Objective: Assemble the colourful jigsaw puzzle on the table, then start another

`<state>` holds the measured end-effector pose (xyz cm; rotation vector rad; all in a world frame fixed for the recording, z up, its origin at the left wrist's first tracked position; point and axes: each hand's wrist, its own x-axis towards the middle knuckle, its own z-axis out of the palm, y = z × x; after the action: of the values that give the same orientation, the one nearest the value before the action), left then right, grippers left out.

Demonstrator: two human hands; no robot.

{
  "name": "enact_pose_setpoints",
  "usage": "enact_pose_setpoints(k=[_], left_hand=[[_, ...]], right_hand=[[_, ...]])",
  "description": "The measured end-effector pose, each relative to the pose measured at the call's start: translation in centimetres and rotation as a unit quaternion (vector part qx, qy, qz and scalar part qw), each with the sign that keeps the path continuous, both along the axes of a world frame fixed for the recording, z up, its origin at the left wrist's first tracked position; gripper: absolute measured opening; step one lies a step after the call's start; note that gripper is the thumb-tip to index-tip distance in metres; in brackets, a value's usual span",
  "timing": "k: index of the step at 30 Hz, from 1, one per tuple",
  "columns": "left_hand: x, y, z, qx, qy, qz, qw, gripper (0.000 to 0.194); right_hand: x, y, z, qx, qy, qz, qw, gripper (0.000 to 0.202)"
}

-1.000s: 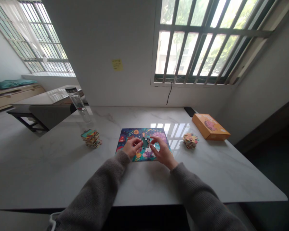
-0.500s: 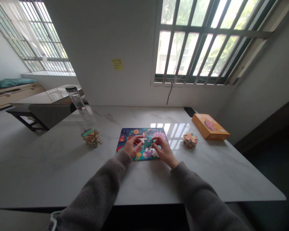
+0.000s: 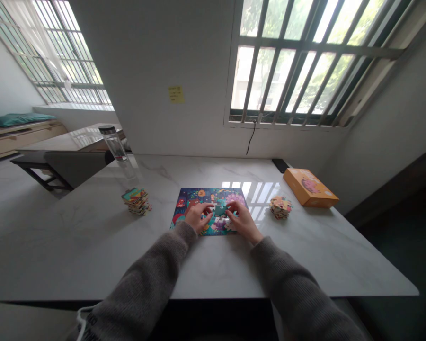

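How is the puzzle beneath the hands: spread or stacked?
Spread: the puzzle lies flat on the table, a rectangle partly hidden by the left hand and right hand.

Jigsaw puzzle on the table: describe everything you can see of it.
The jigsaw puzzle is a rectangular, card-like printed picture: dark blue and red toward its left, teal lower down, pink and purple at the right. It lies flat on the marble-patterned table. The left hand and right hand are over its middle, hiding part of it, with a teal puzzle piece between them; finger contact is hard to tell.

Lidded bottle [image 3: 114, 144], yellow note [image 3: 176, 94], dark slab [image 3: 280, 166], perhaps a phone
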<state>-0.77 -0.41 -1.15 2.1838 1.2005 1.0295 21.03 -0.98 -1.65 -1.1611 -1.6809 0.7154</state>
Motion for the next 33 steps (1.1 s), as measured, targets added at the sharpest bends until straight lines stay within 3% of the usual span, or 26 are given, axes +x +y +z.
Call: enact_pose_setpoints(k=[5, 9, 13, 17, 21, 25, 30, 33], left_hand=[[0.2, 0.0, -0.1, -0.008, -0.025, 0.004, 1.0, 0.028], [0.6, 0.1, -0.1, -0.09, -0.14, -0.002, 0.986, 0.036], [0.9, 0.5, -0.3, -0.176, -0.263, -0.002, 0.948, 0.044], [0.8, 0.8, -0.3, -0.193, -0.291, 0.021, 0.937, 0.041], [0.7, 0.8, -0.3, -0.211, -0.284, 0.028, 0.935, 0.038], [0.7, 0.8, -0.3, -0.244, -0.296, 0.012, 0.923, 0.043], [0.9, 0.6, -0.4, -0.266, -0.297, -0.01, 0.917, 0.049], [0.9, 0.4, -0.3, -0.255, -0.269, -0.008, 0.929, 0.046]], right_hand=[[-0.2, 0.1, 0.1, -0.037, 0.065, -0.009, 0.997, 0.031], [-0.8, -0.5, 0.1, -0.056, 0.114, 0.004, 0.992, 0.04], [-1.6, -1.3, 0.2, -0.067, 0.123, 0.033, 0.99, 0.04], [-1.8, -1.9, 0.5, -0.035, 0.069, 0.06, 0.995, 0.032], [-1.0, -2.0, 1.1, 0.074, -0.037, 0.038, 0.996, 0.015], [0.0, -2.0, 1.6, 0.171, -0.125, 0.067, 0.975, 0.028], [0.5, -2.2, 1.8, 0.193, -0.181, 0.117, 0.957, 0.032], [1.1, -1.9, 1.7, 0.191, -0.183, 0.115, 0.957, 0.035]])
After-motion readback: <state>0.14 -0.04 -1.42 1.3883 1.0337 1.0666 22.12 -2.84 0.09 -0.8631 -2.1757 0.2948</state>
